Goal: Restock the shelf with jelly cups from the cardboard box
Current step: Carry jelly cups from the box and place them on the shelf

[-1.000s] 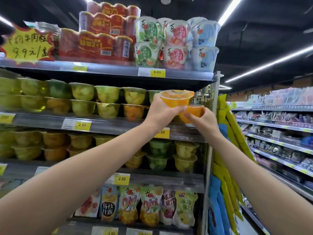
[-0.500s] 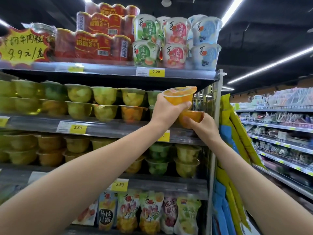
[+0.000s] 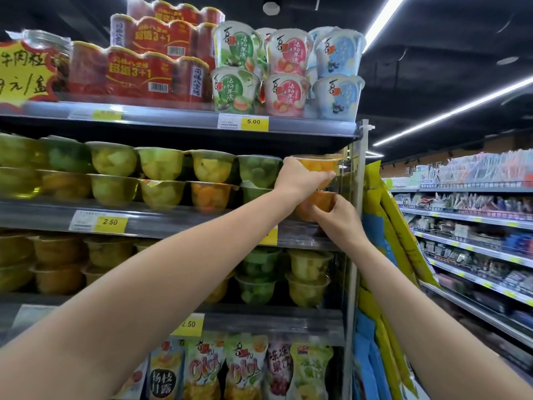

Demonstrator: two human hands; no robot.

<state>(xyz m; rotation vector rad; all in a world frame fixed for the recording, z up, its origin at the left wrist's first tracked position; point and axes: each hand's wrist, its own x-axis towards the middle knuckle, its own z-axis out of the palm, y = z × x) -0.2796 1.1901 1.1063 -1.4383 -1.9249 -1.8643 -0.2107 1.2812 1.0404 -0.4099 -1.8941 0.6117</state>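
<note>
Store shelving seen from below, with both arms raised. Far left, a yellow sign (image 3: 20, 73) with handwritten characters stands on the top shelf (image 3: 173, 118), beside red packs (image 3: 155, 67) stacked in tiers. To their right, tall cups (image 3: 288, 70) in green, pink and blue stand two high above a price tag (image 3: 253, 121) reading 5.00.

On the second shelf (image 3: 178, 225), clear jelly cups (image 3: 161, 180) of yellow, green and orange fruit lie in two stacked layers, and a rail tag (image 3: 111, 222) reads 2.50. At the right end of this row, the left hand (image 3: 300, 180) holds the upper cup (image 3: 317, 164), an orange one, level with the upper layer. Its grip is curled round the cup's near side and base.

Just below and to the right, the right hand (image 3: 337, 223) holds the lower cup (image 3: 317, 202), also orange, level with the lower layer. Its grip is wrapped round the cup's lower half. Whether this cup rests on the shelf cannot be told. The two orange cups sit one above the other, with the left fingers (image 3: 323, 177) between them.

Lower down, a third shelf (image 3: 274, 321) carries more cups, and printed pouches (image 3: 245, 368) stand beneath it. Right of the upright (image 3: 356, 255) hang yellow and blue bags (image 3: 383, 226). Far right, aisle racks (image 3: 476, 226) hold assorted goods.
</note>
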